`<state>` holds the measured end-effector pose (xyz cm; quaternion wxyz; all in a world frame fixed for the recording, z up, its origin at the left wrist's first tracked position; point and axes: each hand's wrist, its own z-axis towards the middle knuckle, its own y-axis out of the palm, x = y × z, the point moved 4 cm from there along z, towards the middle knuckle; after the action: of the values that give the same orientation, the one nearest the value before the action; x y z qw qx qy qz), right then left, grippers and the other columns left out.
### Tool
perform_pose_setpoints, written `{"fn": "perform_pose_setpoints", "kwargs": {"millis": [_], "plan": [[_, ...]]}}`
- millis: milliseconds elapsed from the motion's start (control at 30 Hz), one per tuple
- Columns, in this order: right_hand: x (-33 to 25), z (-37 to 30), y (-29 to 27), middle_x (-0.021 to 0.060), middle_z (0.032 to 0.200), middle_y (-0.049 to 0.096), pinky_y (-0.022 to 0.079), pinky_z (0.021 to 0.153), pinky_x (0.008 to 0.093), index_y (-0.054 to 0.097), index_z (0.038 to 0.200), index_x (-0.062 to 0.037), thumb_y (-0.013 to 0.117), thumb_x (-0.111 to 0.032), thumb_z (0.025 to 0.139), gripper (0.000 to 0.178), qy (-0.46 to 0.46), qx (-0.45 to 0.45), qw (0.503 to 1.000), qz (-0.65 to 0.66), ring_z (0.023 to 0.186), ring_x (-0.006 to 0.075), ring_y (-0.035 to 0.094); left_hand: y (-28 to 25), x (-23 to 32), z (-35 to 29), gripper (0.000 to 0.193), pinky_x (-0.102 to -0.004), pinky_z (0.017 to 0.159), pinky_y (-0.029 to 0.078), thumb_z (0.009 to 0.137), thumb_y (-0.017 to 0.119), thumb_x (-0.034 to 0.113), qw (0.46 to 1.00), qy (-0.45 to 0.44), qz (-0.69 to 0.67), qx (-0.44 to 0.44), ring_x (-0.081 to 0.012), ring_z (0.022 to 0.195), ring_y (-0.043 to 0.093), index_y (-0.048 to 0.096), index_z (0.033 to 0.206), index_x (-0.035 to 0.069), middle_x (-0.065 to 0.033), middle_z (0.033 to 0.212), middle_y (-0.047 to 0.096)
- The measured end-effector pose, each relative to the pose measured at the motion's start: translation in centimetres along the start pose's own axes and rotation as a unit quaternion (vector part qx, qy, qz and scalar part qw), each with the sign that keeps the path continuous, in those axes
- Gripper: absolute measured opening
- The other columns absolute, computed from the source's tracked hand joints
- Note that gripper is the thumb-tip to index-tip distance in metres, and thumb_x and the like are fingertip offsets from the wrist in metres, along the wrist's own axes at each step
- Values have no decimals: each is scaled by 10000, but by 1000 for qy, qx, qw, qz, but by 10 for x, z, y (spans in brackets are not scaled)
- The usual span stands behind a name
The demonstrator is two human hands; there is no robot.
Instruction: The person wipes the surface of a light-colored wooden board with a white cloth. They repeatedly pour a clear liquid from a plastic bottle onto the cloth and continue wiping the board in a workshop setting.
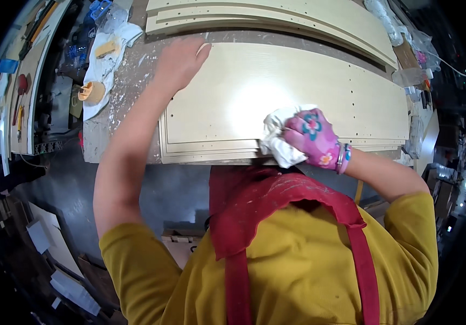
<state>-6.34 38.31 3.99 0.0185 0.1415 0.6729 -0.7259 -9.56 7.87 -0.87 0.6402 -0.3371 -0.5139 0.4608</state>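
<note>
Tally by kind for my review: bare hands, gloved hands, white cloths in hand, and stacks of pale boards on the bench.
Bare hands: 1 (left hand)
Gloved hands: 1 (right hand)
White cloths in hand: 1 (crumpled cloth)
Pale board stacks: 2 (near stack, far stack)
Total: 5

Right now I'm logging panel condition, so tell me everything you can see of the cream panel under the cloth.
The cream panel is long, flat and rectangular, apparently coated board, with small dark holes toward both ends. Its surface looks smooth; bright glare in the middle could hide marks. It lies flat atop similar panels near the front of a paint-spotted workbench. The left hand is at its far left corner; the gloved right hand holds a crumpled white cloth against its near side.
</note>
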Motion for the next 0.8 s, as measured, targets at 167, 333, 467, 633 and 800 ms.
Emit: {"fn": "perform_pose_setpoints", "kwargs": {"millis": [167,333,467,633,800], "plan": [[-63,103,26,22,966,600,440,805,403,611,992,-185,600,-213,753,241,-82,34,995,42,919,236,601,-2,0,1,349,-470,820,472,937,459,350,1000,-4,0,-18,-361,958,581,616,992,43,-148,1022,643],[-77,125,24,22,987,595,450,801,387,612,1000,-179,573,-211,798,208,-96,19,995,17,915,219,604,-8,1,1,346,-470,835,460,934,459,336,1000,8,4,-20,-371,960,576,613,967,28,-169,1002,640],[-24,24,0,61,849,611,480,728,393,607,913,-132,603,-241,754,192,-76,4,996,45,803,250,623,-7,4,-10,348,-465,852,450,932,459,336,1000,8,-1,10,-376,976,566,620,986,32,-166,1006,642],[-15,-5,1,38,956,608,445,782,413,621,944,-151,604,-224,749,209,24,-5,999,-46,917,247,597,-4,11,-10,351,-458,853,452,923,476,346,1000,-14,0,18,-372,978,565,633,999,42,-156,1006,648],[-73,98,46,36,994,589,457,826,401,593,979,-177,559,-234,798,193,-1,14,994,109,939,253,591,-2,6,-8,352,-460,839,462,920,485,353,1000,-3,-5,17,-369,953,578,638,983,42,-160,984,651]]}}
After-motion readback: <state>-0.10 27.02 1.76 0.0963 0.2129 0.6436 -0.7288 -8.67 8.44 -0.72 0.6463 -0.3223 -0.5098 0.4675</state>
